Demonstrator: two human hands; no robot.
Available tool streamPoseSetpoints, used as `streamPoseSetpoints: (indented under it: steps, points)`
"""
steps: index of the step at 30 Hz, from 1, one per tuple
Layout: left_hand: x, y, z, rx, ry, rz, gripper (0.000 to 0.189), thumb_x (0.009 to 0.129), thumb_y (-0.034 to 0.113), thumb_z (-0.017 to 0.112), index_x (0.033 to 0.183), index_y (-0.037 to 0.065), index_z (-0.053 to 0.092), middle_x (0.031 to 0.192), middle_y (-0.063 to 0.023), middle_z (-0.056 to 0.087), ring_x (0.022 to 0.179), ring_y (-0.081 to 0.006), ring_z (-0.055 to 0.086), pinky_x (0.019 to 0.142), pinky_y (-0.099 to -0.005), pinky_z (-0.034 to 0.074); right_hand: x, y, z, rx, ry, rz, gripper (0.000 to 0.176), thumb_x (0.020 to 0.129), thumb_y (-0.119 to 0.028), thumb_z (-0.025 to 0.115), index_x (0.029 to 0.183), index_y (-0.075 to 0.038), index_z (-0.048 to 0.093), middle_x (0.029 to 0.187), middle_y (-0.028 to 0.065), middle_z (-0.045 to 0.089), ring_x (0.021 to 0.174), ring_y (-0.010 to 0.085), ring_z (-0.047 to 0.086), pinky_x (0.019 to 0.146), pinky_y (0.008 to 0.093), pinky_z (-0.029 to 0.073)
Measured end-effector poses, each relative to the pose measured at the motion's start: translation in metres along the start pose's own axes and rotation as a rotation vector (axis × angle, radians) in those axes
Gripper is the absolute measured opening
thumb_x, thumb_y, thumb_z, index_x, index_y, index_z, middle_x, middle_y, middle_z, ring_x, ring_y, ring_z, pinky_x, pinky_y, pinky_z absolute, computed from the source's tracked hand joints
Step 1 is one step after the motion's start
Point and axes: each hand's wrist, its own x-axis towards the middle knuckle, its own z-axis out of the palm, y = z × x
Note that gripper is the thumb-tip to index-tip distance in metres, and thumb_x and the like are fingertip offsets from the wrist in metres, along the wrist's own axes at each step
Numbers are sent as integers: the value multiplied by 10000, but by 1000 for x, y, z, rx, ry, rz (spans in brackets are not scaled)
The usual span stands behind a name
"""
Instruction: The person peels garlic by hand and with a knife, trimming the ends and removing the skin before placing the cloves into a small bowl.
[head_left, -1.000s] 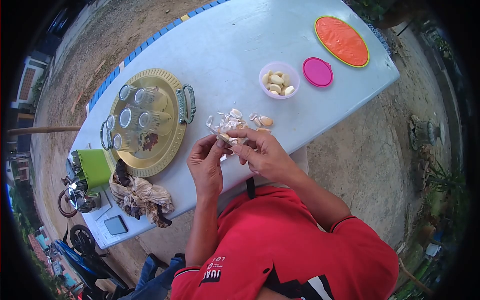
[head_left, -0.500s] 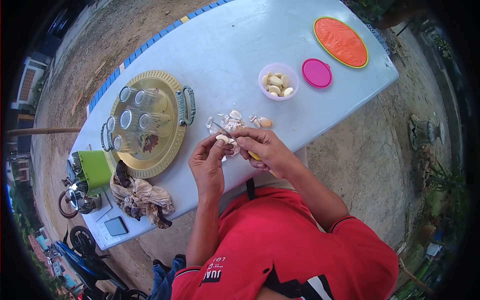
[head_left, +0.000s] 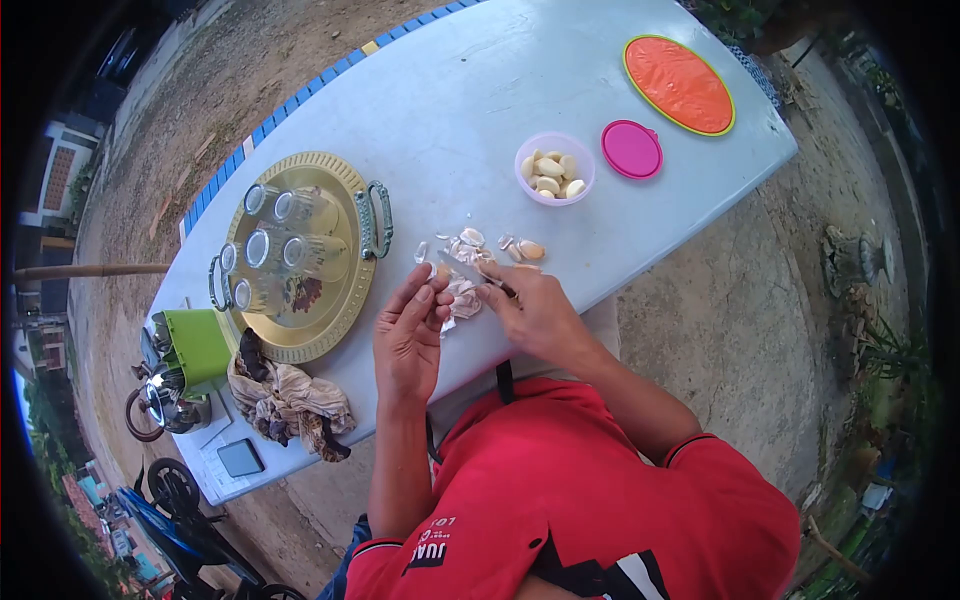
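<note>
The left hand [head_left: 405, 325] pinches a pale piece [head_left: 432, 269], clove or skin I cannot tell; the right hand [head_left: 541, 308] curls closed round a knife [head_left: 459, 267]; peeling seems in hand, the next move calling for careful strokes; cloves [head_left: 548, 168] sit in the bowl [head_left: 590, 166].

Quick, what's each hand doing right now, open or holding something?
Left hand: closed, pinching what looks like a garlic piece.
Right hand: closed, holding a knife.
</note>
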Motion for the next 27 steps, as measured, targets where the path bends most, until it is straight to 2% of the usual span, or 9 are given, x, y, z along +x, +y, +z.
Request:
streamPoseSetpoints:
  steps: [1, 3, 6, 10, 12, 15, 22, 25, 27]
  points:
    - [0, 8, 11, 153, -54, 69, 349, 972, 45, 572, 1300, -62, 522, 1150, -179, 653, 914, -158, 664, 786, -225, 549, -1, -2, 1, -2, 17, 1, 363, 970, -223, 589, 1271, -20, 599, 847, 165, 643, 641, 250, 615, 594, 386, 487]
    - [8, 24, 38, 241, -76, 127, 305, 969, 64, 592, 1245, -65, 580, 1100, -182, 683, 851, -151, 675, 724, -231, 547, -2, -10, 7, -137, 15, 44, 325, 942, -203, 574, 1185, 11, 548, 910, 257, 640, 854, 437, 628, 743, 514, 498]
    - [29, 43, 83, 946, -218, 249, 248, 953, 163, 653, 1087, -42, 688, 914, -147, 723, 715, -106, 653, 603, -263, 514, -3, -11, 13, -198, -22, 31, 329, 954, -233, 565, 1177, -13, 464, 962, 254, 638, 824, 437, 646, 699, 538, 505]
    - [79, 32, 143, 1400, -357, 303, 198, 920, 174, 681, 998, -1, 731, 851, -135, 718, 675, -141, 646, 600, -297, 494, -7, -12, 17, -229, -88, 33, 365, 974, -244, 527, 1250, -55, 380, 1038, 283, 615, 684, 442, 647, 570, 553, 500]
    - [116, 10, 148, 1658, -654, 644, 178, 897, 190, 680, 948, 36, 753, 828, -142, 695, 688, -235, 652, 643, -353, 492, -8, -16, 14, -229, -106, 60, 386, 976, -253, 524, 1281, -78, 364, 1087, 271, 613, 716, 450, 647, 596, 561, 500]
    - [141, -7, 160, 1898, -796, 596, 216, 896, 220, 666, 977, 37, 746, 835, -148, 679, 746, -319, 641, 695, -391, 492, -11, -17, 7, -203, -145, 88, 418, 981, -265, 518, 1325, -104, 345, 1146, 261, 605, 729, 453, 648, 611, 564, 505]
    - [108, 9, 152, 1900, -743, 679, 223, 905, 198, 659, 1050, 43, 726, 816, -133, 656, 712, -284, 632, 663, -390, 484, -18, -17, -4, -202, -112, 62, 466, 970, -235, 543, 1405, -124, 418, 1057, 234, 623, 727, 421, 654, 614, 525, 519]
    - [60, 32, 122, 1615, -597, 683, 194, 900, 123, 679, 1072, 43, 721, 770, -85, 622, 639, -191, 587, 600, -326, 461, -17, 0, -5, -151, -62, 27, 395, 964, -221, 565, 1332, -84, 520, 1037, 236, 641, 738, 399, 665, 633, 484, 528]
    - [38, 38, 93, 1507, -273, 775, 177, 892, 56, 679, 1065, 61, 717, 752, -71, 607, 650, -168, 609, 565, -309, 466, -12, 12, -11, -82, 10, -20, 352, 968, -219, 565, 1279, -53, 560, 1054, 246, 652, 739, 384, 677, 640, 466, 530]
